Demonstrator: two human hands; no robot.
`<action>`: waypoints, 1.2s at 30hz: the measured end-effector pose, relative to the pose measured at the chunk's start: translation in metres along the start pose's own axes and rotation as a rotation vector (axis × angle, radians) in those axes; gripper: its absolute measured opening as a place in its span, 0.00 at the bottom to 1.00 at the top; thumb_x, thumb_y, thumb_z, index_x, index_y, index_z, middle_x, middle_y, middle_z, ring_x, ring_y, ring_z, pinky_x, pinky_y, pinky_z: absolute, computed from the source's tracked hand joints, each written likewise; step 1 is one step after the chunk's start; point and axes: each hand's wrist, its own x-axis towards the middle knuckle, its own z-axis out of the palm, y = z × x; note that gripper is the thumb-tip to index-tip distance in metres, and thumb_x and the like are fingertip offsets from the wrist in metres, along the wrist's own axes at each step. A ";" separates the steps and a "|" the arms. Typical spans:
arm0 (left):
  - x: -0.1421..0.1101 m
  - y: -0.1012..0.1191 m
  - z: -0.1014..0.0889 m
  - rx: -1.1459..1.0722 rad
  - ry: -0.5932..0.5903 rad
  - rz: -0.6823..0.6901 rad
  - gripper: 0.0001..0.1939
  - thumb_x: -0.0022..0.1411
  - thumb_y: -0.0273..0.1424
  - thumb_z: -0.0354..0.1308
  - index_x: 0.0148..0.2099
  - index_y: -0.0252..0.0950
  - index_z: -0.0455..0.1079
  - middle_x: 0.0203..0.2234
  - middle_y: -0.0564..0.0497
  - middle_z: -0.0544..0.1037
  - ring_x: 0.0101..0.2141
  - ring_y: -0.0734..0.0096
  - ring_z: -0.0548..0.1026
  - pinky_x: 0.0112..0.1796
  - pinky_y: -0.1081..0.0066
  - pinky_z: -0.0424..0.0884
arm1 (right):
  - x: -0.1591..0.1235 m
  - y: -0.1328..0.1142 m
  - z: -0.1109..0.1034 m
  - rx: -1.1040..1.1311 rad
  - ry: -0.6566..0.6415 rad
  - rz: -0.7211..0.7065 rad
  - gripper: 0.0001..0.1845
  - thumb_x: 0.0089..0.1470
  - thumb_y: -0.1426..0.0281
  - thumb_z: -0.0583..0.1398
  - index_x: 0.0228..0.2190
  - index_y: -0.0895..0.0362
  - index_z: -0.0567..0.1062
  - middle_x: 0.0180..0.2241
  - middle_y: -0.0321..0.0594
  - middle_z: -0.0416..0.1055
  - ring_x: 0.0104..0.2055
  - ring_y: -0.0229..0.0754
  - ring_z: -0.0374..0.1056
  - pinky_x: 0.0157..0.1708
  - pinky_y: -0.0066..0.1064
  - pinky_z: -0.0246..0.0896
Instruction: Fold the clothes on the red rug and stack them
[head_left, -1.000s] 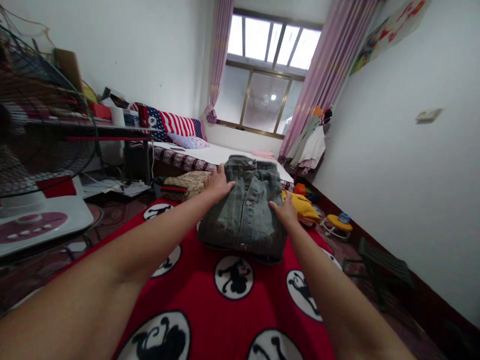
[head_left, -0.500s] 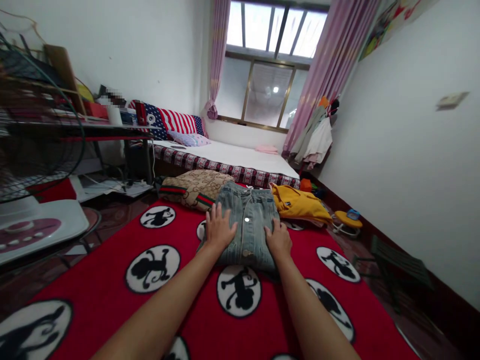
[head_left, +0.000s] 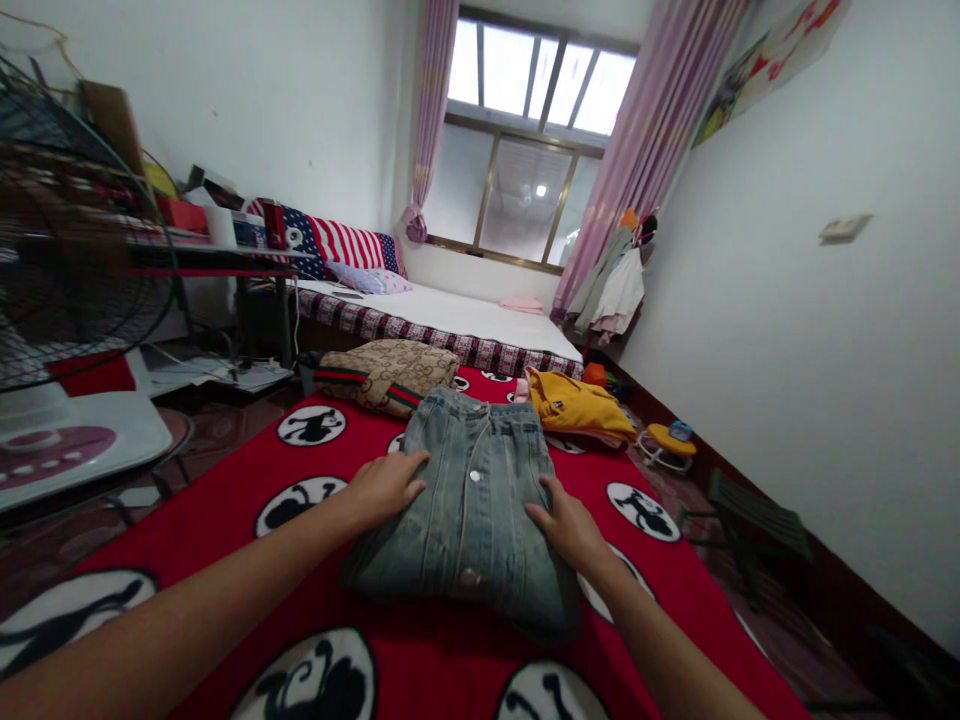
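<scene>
A faded blue-grey denim skirt (head_left: 480, 500) with a button front and a drawstring lies folded on the red blanket (head_left: 247, 600). At its left edge rests my left hand (head_left: 384, 487), thumb and fingers apart and pointing inward. My right hand (head_left: 568, 517) lies against the right edge, its thumb and forefinger also spread. Neither hand visibly closes round the cloth, though some fingertips are hard to make out. Just beyond the skirt are a tan patterned bag-like item (head_left: 390, 370) with a green and red stripe, and a folded yellow garment (head_left: 577, 405).
A bed (head_left: 450, 315) with cushions stands under the window. On the left are a fan (head_left: 67, 260), a cluttered desk (head_left: 217, 255) and a white plastic seat (head_left: 105, 440). To the right sit a yellow stool (head_left: 670, 440) and a dark folding stool (head_left: 757, 515).
The denim skirt has come nearer to me. My hands have shifted from lying on its front to its left and right edges, and the view has turned slightly right.
</scene>
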 end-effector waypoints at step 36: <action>0.117 0.059 0.069 -0.505 0.349 0.188 0.18 0.64 0.25 0.52 0.53 0.37 0.74 0.55 0.44 0.73 0.59 0.58 0.67 0.59 0.60 0.63 | 0.124 -0.044 0.045 0.911 0.610 -0.070 0.17 0.57 0.63 0.53 0.43 0.61 0.71 0.48 0.51 0.69 0.42 0.42 0.71 0.40 0.33 0.70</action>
